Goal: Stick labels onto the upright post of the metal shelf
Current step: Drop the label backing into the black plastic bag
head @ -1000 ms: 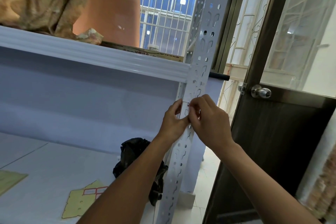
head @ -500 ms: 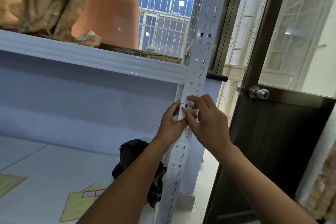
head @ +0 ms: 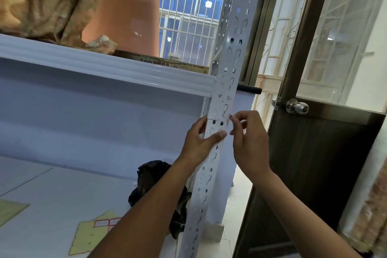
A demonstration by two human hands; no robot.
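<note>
Cardboard box point(head: 167, 64), upper shelf, centre of frame: one line of blue Chinese characters along its front edge beside a round blue logo, possibly ending 铝业; the smaller print to the right is too blurred to read. Label sheet point(head: 88, 239), lower left: red-bordered labels point(head: 102, 223), writing illegible.

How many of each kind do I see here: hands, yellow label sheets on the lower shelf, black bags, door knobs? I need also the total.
Hands: 2 (left hand, right hand)
Yellow label sheets: 2
Black bags: 1
Door knobs: 1
Total: 6
</note>
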